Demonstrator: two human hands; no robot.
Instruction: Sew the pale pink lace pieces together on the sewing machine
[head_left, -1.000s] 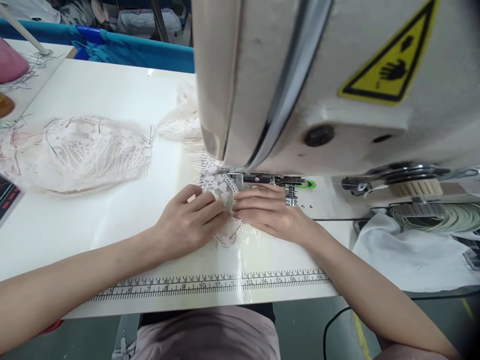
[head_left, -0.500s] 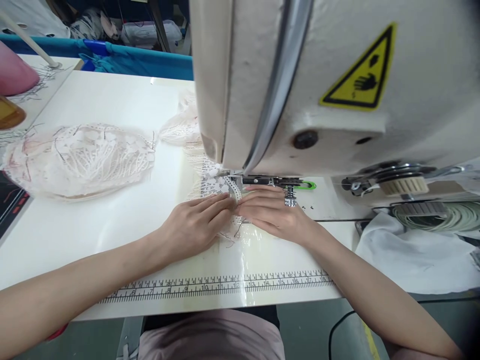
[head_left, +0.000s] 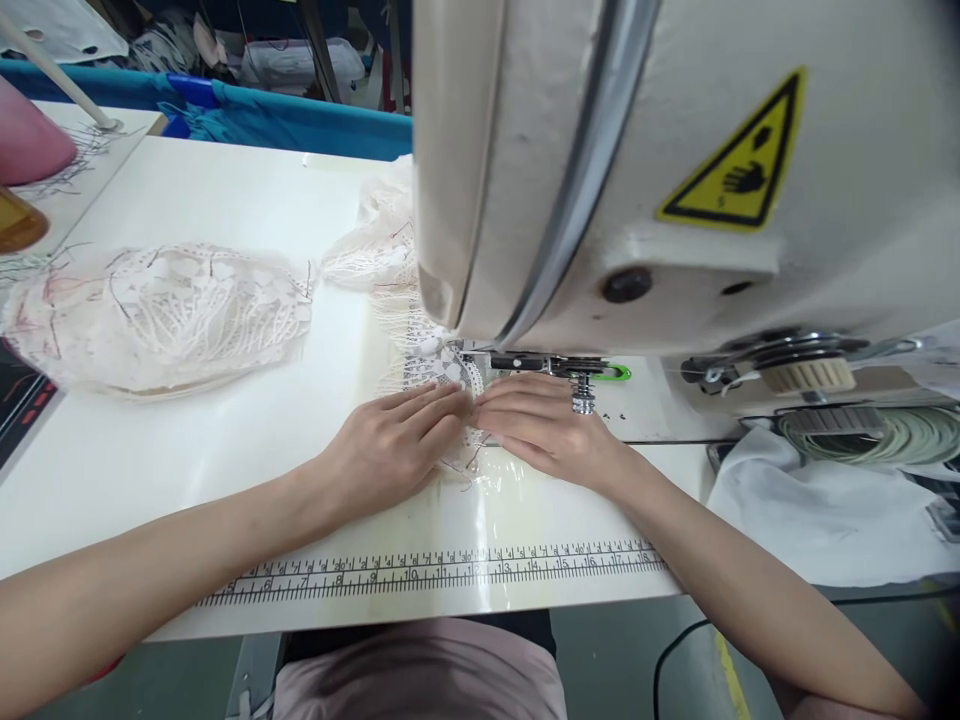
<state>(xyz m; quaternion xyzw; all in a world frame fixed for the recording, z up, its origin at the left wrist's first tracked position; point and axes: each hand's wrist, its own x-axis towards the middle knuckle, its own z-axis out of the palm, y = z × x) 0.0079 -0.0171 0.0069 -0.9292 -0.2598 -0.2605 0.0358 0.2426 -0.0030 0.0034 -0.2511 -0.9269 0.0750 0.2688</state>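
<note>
A piece of white lace fabric (head_left: 394, 310) with a narrow dotted edge lies under the needle area of a sewing machine (head_left: 562, 250). My left hand (head_left: 397, 440) rests on the lace from the left, its fingers together and the tips closed on the edge. From the right, my right hand (head_left: 551, 425) meets it with fingers close together, pinching the same edge near the left fingertips. A dark metal attachment (head_left: 532, 363) sits just above the right fingers. Loose dark threads hang from the lace below the hands. The needle itself is hidden by the machine head.
Another lace piece (head_left: 210, 320) lies on the table to the left. A printed ruler (head_left: 450, 572) runs along the front edge. White cloth (head_left: 817, 510) and a coil of pale cord (head_left: 915, 435) are at right. A pink cone (head_left: 30, 135) stands at far left.
The view has shifted slightly, so the machine head appears a little farther right and lower. Both hands stay on the lace in nearly the same place.
</note>
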